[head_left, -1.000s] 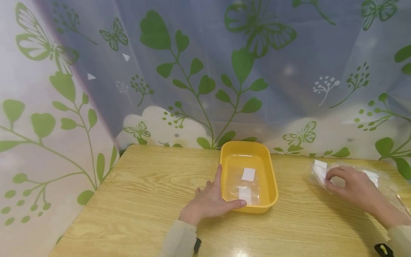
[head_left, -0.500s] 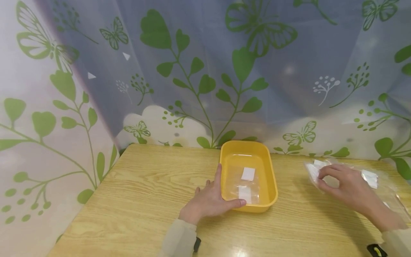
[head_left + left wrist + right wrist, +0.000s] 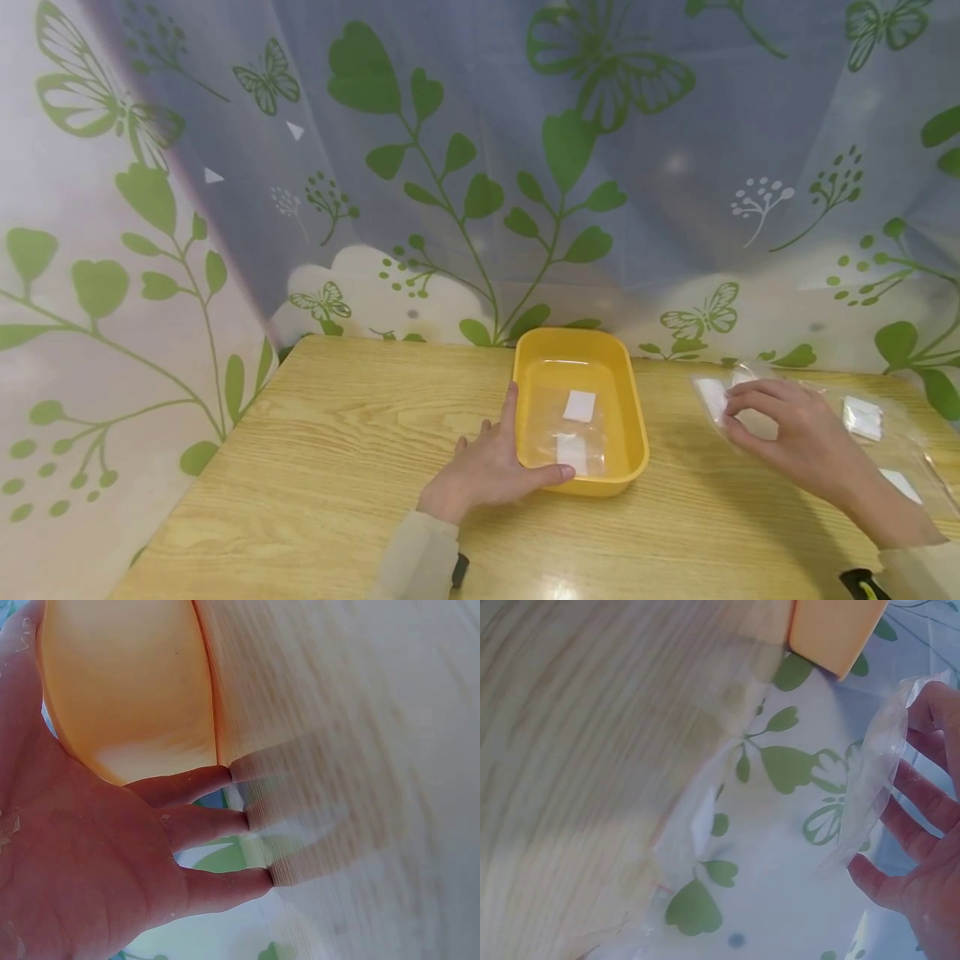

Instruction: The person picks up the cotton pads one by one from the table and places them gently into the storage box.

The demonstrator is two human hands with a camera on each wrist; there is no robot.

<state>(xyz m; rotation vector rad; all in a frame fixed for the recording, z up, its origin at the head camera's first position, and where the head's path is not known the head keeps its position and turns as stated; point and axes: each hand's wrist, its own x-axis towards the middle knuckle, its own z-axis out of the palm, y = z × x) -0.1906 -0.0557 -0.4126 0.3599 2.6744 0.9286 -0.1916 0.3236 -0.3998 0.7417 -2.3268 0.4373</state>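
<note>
A yellow rectangular container (image 3: 636, 400) stands near the table's back edge. My left hand (image 3: 487, 477) rests at its near left corner, thumb on the front rim and index finger along the left side. The other fingers spread straight down to the table in the left wrist view. Inside the container lie clear plastic bags with white rectangles (image 3: 580, 407). To the right, above the table, my right hand (image 3: 802, 433) pinches a clear plastic bag (image 3: 711, 397) with a white rectangle. The right wrist view shows this bag (image 3: 877, 769) hanging from thumb and fingers.
Several more clear bags with white rectangles (image 3: 862, 418) lie on the wooden table (image 3: 360, 425) at the right, partly behind my right forearm. A patterned curtain (image 3: 660, 217) with green leaves and butterflies hangs directly behind the table and along its left side.
My right hand has lifted the pinched bag and moved left with it, uncovering more of the bags lying at the right. The left hand and the container have stayed in place.
</note>
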